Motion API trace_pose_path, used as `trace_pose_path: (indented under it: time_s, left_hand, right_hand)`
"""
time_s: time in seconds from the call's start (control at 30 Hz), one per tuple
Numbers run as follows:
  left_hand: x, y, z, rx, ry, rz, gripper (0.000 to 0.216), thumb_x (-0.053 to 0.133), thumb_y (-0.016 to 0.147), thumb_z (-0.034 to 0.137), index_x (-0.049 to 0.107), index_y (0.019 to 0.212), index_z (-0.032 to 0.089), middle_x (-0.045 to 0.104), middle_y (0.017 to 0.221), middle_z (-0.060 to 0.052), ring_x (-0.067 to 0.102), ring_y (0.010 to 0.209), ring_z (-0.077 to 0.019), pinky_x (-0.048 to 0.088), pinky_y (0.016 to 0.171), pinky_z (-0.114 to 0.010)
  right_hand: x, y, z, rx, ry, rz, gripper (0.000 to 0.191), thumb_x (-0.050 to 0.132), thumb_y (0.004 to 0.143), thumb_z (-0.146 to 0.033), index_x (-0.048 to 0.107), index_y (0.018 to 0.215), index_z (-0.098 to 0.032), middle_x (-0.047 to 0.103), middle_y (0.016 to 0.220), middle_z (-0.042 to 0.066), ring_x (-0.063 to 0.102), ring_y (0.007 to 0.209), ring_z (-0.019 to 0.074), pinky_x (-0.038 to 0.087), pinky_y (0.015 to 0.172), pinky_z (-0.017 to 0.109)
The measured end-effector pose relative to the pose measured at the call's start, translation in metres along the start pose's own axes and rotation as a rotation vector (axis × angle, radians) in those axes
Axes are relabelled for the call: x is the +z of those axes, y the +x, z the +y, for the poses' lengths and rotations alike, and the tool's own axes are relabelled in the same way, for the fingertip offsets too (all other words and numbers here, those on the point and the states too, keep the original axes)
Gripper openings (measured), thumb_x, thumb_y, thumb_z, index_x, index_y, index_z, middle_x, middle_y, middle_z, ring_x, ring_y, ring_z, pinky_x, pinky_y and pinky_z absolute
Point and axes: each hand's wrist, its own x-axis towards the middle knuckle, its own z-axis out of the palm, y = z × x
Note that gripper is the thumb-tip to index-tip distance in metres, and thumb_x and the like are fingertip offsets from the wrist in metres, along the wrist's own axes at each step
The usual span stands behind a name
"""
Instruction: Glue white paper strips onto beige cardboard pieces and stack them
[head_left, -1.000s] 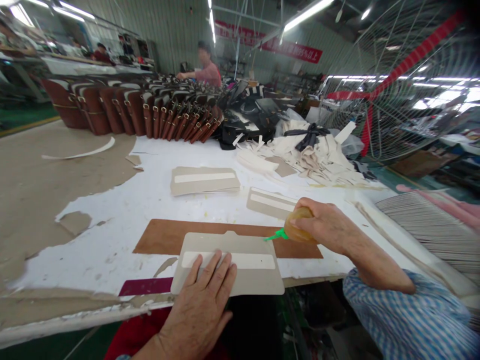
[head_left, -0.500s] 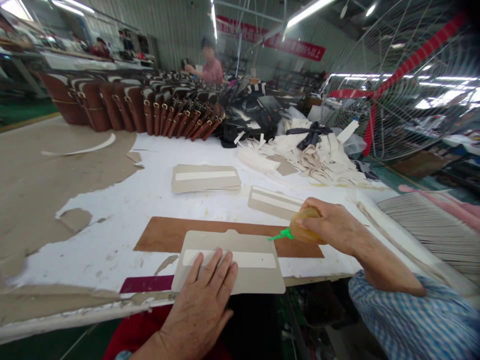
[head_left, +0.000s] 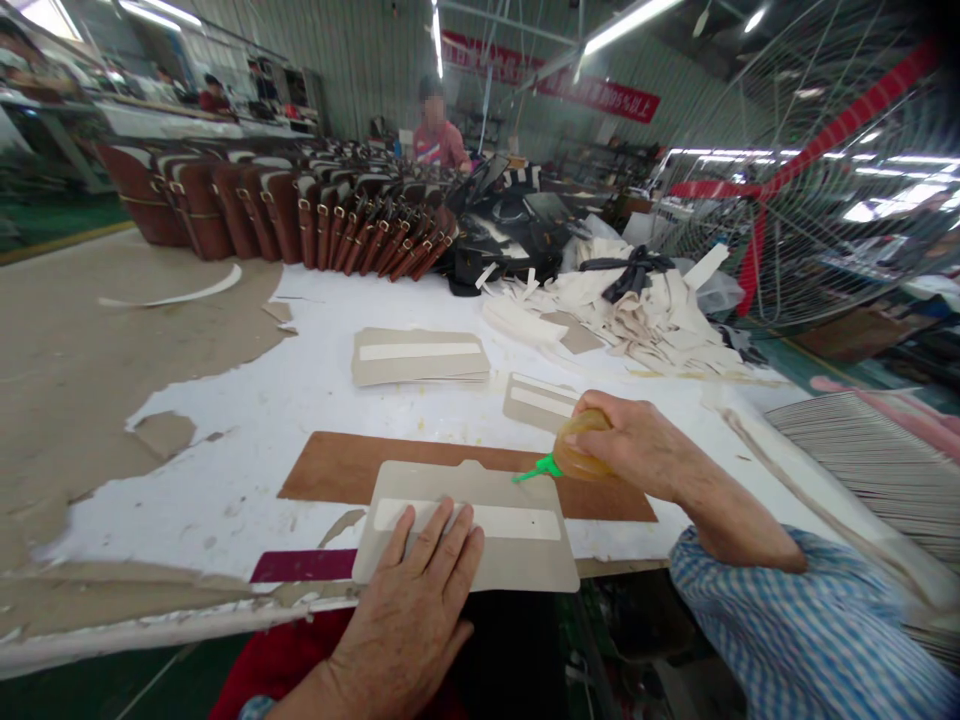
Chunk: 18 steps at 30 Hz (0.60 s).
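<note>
My left hand (head_left: 420, 580) lies flat, fingers stretched, on a beige panel (head_left: 517, 570) at the table's front edge. A white strip (head_left: 517, 522) runs along the panel, partly under my fingers. My right hand (head_left: 630, 440) is wrapped round an amber squeeze bottle (head_left: 577, 450), tilted down to the left. Its thin green nozzle (head_left: 536, 468) points at the panel's upper right part; whether the tip touches cannot be made out. Under the panel's far side lies a brown leather piece (head_left: 330, 468). Just beyond the bottle is another beige panel (head_left: 529, 402) with a white strip.
A small stack of beige panels (head_left: 420, 372) lies farther back. Brown buckled bags (head_left: 277, 215) stand in rows behind, beside black pieces (head_left: 510, 230) and pale scraps (head_left: 645, 320). At right are a large fan (head_left: 761, 190) and a stack of sheets (head_left: 862, 460). A person (head_left: 441, 140) is beyond.
My right hand has moved left with the squeeze bottle, so the nozzle tip is farther along the panel's upper part. My left hand stays on the panel. The view has shifted slightly.
</note>
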Motion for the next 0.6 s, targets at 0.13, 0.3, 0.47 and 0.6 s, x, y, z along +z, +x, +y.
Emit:
trace_pose_path:
  time_s: [0.13,0.3,0.47,0.6]
  left_hand:
    - [0.001,-0.002,0.000,0.002,-0.025,-0.017,0.072,0.060,0.098,0.041,0.036,0.160,0.015,0.039,0.167,-0.016,0.030,0.155,-0.0394,0.018,0.124,-0.065]
    - [0.004,-0.005,0.000,0.020,-0.068,0.008,0.072,0.047,0.104,0.055,0.034,0.161,0.013,0.037,0.167,-0.017,0.026,0.156,-0.0387,0.012,0.125,-0.063]
    - [0.007,-0.004,0.001,0.027,-0.085,0.013,0.073,0.045,0.104,0.056,0.032,0.161,0.013,0.036,0.168,-0.017,0.025,0.156,-0.0395,0.007,0.124,-0.063]
    - [0.008,-0.004,0.001,0.023,-0.083,0.008,0.073,0.047,0.104,0.055,0.032,0.161,0.013,0.037,0.168,-0.017,0.022,0.157,-0.0395,0.003,0.124,-0.063]
  right_hand:
    - [0.006,0.006,-0.011,-0.045,0.002,0.002,0.009,0.057,0.081,-0.032,0.060,0.082,-0.024,0.065,0.071,0.004,0.056,0.067,0.0208,0.032,0.060,0.033]
    - [0.011,0.013,-0.030,-0.106,0.012,-0.015,0.007,0.056,0.081,-0.029,0.060,0.081,-0.023,0.065,0.071,0.003,0.054,0.065,0.0190,0.032,0.060,0.032]
    - [0.013,0.017,-0.048,-0.166,0.002,-0.019,0.006,0.058,0.082,-0.029,0.059,0.081,-0.023,0.067,0.076,0.005,0.053,0.066,0.0182,0.032,0.060,0.032]
    - [0.017,0.022,-0.063,-0.148,0.000,-0.044,0.004,0.059,0.082,-0.027,0.059,0.081,-0.023,0.067,0.074,0.005,0.054,0.067,0.0185,0.031,0.060,0.031]
